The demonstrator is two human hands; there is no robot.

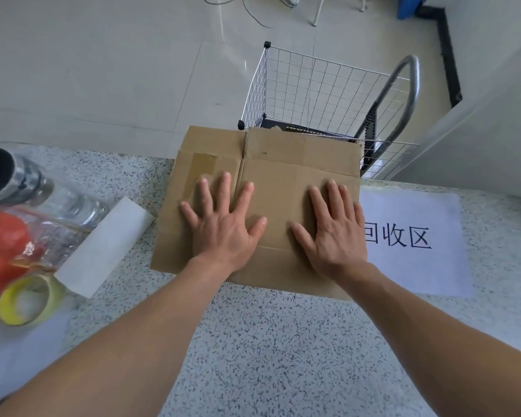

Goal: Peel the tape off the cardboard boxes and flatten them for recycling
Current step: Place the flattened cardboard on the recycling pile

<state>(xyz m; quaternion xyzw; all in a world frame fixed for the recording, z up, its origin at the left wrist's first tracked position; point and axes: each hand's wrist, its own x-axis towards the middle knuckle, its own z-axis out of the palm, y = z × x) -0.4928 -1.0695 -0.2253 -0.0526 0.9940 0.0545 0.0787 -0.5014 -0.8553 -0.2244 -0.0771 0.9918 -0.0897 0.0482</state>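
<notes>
Two hands, left hand (223, 233), right hand (333, 233), fingers spread, press flattened cardboard box (271, 170).

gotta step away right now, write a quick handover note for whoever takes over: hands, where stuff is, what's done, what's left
Left hand: open, palm pressing flat on the cardboard box.
Right hand: open, pressing the same box.
The box lies flattened on the speckled counter, its far edge hanging over the counter edge, its right side overlapping the paper sign.
Done: this box is flat.
Left: a strip of tape still shows on its left panel; peel it. The wire basket stands behind the counter.
</notes>
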